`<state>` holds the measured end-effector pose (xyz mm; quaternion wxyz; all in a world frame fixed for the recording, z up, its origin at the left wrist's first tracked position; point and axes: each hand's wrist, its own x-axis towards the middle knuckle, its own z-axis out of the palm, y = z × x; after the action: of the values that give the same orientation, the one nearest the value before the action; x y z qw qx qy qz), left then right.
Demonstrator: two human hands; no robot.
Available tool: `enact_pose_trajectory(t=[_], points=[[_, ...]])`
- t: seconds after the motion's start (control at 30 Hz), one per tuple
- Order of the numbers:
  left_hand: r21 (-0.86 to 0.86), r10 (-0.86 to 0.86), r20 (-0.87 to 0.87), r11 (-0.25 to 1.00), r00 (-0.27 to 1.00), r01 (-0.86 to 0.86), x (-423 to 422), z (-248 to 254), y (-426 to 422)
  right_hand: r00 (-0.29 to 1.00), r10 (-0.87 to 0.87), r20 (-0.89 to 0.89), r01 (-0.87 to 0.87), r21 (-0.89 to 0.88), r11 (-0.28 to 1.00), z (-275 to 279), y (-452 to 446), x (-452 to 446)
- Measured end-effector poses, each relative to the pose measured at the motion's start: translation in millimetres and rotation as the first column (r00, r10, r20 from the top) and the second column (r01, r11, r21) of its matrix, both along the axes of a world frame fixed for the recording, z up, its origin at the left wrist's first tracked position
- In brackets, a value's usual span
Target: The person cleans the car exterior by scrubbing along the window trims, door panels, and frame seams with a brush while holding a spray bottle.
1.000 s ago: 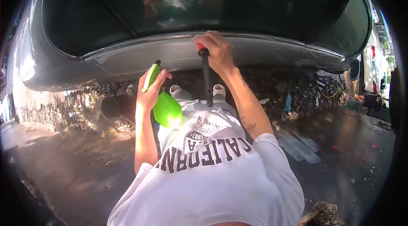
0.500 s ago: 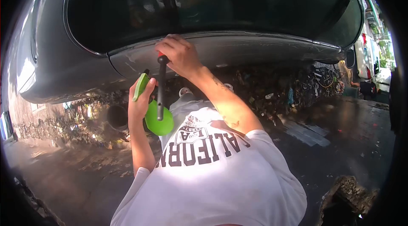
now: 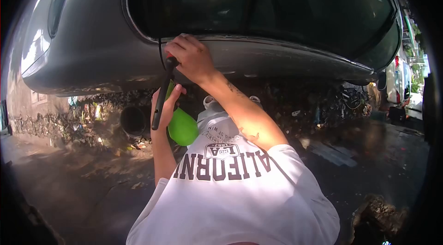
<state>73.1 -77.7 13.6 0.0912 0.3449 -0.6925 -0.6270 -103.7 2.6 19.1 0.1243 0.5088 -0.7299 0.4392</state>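
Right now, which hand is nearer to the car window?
The right. The right hand, gripping a black tool, is right by the lower edge of the window. The left hand is lower down, farther from the glass, holding a green bottle.

The head view looks steeply down over the shirt and forward to the car close ahead.

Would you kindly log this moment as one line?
left hand: holds green bottle | right hand: holds black-handled tool near lower edge of car window
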Motion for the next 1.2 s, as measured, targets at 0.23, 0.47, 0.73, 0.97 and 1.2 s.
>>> enact_pose_trajectory(t=[0.23, 0.47, 0.73, 0.97, 1.2], points=[[0.051, 0.009, 0.005, 0.999, 1.000, -0.010, 24.6, -3.6, -16.6, 0.947, -0.312, -0.075, 0.313, 0.013, 0.950, -30.4, 166.4, -76.8], [0.050, -0.052, -0.031, 0.997, 0.998, 0.053, 23.5, -8.2, -10.2, 0.999, -0.037, -0.031, 0.036, -0.050, 0.998, 8.9, -8.9, 4.4], [0.093, 0.036, 0.001, 0.995, 0.999, -0.036, 27.6, -5.5, -13.5, 0.968, -0.210, -0.140, 0.211, -0.011, 0.977, -16.0, 97.7, -50.0], [0.114, -0.022, 0.065, 0.993, 0.998, 0.014, 20.4, -6.6, -6.8, 0.995, 0.058, -0.079, -0.064, -0.065, 0.996, 4.3, -43.8, 10.2], [0.118, 0.007, 0.012, 0.993, 1.000, -0.008, 24.4, -8.7, -8.3, 0.984, -0.108, -0.143, 0.107, -0.013, 0.994, -9.1, 53.3, -32.0]])
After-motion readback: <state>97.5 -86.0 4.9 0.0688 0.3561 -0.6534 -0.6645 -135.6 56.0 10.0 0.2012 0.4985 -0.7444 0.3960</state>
